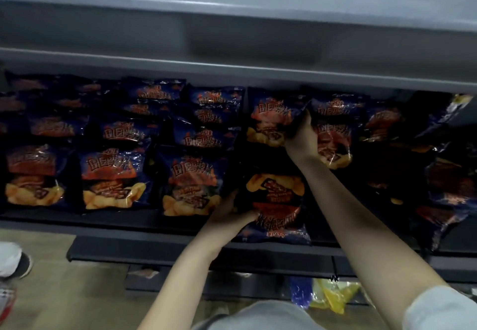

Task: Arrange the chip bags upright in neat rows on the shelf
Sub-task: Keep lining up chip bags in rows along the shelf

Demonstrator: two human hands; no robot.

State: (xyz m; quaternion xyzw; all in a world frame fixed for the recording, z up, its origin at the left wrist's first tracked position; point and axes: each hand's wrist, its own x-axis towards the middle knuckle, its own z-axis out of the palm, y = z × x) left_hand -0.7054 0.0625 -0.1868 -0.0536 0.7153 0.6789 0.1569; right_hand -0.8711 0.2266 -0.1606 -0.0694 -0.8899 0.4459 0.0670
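Dark blue chip bags with orange print fill a dark shelf (pixel 154 222). Three rows on the left stand upright, such as the front bag (pixel 192 182). My left hand (pixel 232 213) grips an upside-down chip bag (pixel 275 200) at the shelf's front edge. Further back, my right hand (pixel 302 138) reaches between two bags and holds the edge of an upright bag (pixel 272 120), with another bag (pixel 334 144) right beside it. On the right, several bags (pixel 444 182) lie tilted and jumbled in shadow.
A grey upper shelf (pixel 232 46) overhangs the bags. Below, lower dark shelves (pixel 232 260) hold blue and yellow packets (pixel 325 293). A shoe (pixel 15 260) stands on the tan floor at the left.
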